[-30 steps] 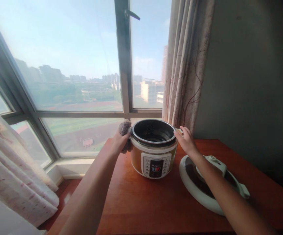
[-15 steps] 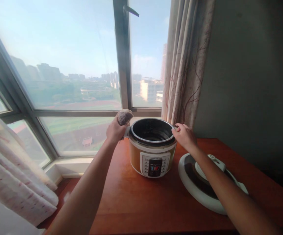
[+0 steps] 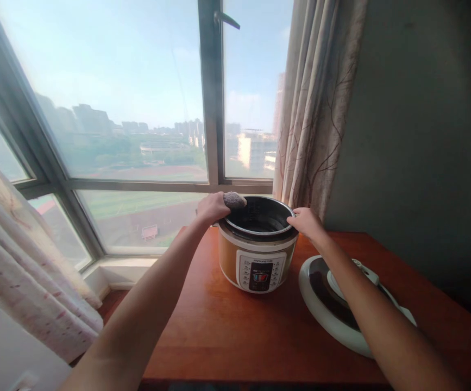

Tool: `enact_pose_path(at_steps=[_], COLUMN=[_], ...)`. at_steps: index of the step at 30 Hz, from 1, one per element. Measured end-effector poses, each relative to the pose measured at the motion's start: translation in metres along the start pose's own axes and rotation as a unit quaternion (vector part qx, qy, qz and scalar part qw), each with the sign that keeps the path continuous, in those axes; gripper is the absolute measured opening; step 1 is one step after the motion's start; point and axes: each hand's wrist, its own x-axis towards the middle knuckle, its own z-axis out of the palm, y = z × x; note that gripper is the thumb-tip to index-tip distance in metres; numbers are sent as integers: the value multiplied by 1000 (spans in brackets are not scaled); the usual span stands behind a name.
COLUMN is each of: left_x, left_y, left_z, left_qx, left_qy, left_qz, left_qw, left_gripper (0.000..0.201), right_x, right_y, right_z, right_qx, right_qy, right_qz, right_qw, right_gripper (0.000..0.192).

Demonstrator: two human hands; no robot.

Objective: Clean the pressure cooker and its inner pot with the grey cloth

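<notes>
The left hand [image 3: 212,208], which earlier holds the grey cloth [image 3: 234,200] against the outer left side of the cooker [image 3: 258,244], now lifts it onto the pot rim at frame centre, above the dark interior.

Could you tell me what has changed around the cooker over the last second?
The left hand, gripping the grey cloth, rose from the cooker's outer left side and brought the cloth onto the rim. The right hand stayed on the right rim; the lid stayed on the table.
</notes>
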Motion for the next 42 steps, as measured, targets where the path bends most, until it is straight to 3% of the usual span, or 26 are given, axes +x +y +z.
enact_pose_path(at_steps=[6, 16, 24, 42], left_x=[17, 68, 94, 116], left_y=[-5, -6, -5, -6], left_z=[14, 31, 42, 47], left_qx=[-12, -55, -59, -72], left_qy=[35, 43, 45, 42], left_qz=[2, -9, -19, 0], left_qw=[999, 998, 997, 997], left_gripper=[34, 44, 43, 42], right_x=[12, 59, 88, 91], right_y=[0, 0, 0, -12], right_z=[10, 30, 40, 39], right_qx=[18, 28, 48, 54], right_qy=[26, 40, 44, 46], right_qz=[9, 12, 13, 52], right_qw=[999, 999, 998, 996], right_gripper=[24, 25, 26, 22])
